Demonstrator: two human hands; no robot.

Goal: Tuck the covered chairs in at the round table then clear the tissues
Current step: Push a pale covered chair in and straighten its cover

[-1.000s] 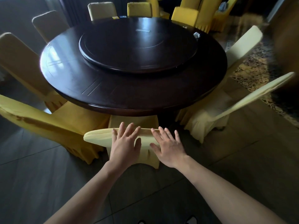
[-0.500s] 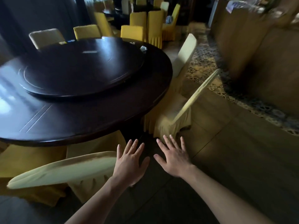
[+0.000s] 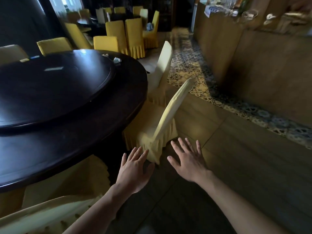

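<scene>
Bare tiled floor (image 3: pixel 236 149) is lying open across the centre and lower right of the frame. At left, the dark round wooden table (image 3: pixel 84 141) is blocking passage, its rim overhanging a pale yellow fabric-covered chair (image 3: pixel 170 115) standing at centre with its back leaning right. Another yellow covered chair back (image 3: pixel 50 215) is filling the lower left corner. A brown wooden counter (image 3: pixel 261 65) is walling off the upper right.
</scene>
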